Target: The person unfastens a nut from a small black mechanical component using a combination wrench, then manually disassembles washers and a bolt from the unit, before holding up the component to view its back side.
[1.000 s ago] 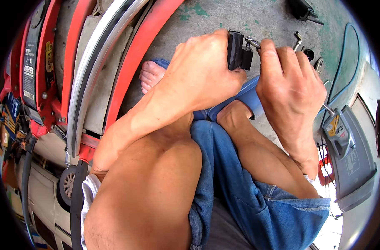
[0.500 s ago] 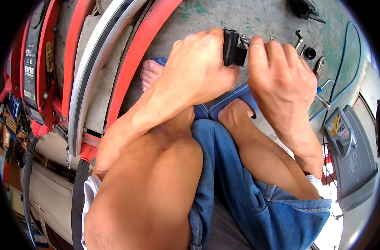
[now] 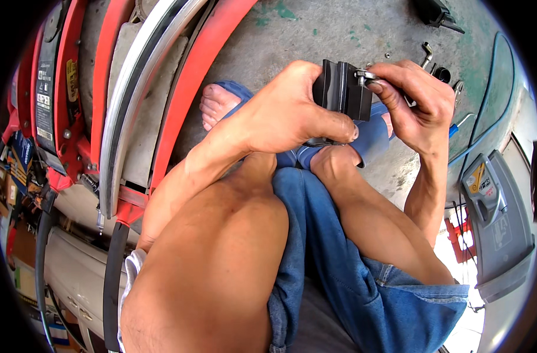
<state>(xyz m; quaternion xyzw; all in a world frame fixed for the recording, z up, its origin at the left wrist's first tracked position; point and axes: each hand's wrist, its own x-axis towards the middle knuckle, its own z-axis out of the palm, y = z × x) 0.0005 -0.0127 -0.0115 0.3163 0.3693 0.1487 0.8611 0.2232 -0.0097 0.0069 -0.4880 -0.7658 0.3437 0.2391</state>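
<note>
My left hand [image 3: 292,109] is wrapped round a black, grooved metal block [image 3: 352,97], with the thumb along its near side. At the block's right face, my right hand [image 3: 421,103] pinches a small wrench [image 3: 367,75] between thumb and forefinger. The wrench's shiny head sits at what looks like a bolt on that face; most of its handle is hidden by the fingers. Both hands are raised in front of my knees, above my blue sandals [image 3: 374,138].
Long red steel arms [image 3: 204,70] and a curved silver bar stand close on the left. On the concrete floor at the right lie a bent wrench [image 3: 427,54], a black socket [image 3: 442,74], a blue-handled tool [image 3: 460,125] and a blue hose [image 3: 491,112]. A grey jug [image 3: 497,217] is farther right.
The block has come nearer and turned to show more of its right face. My right hand has gone from a closed, knuckles-up grip to a thumb-and-finger pinch on the wrench.
</note>
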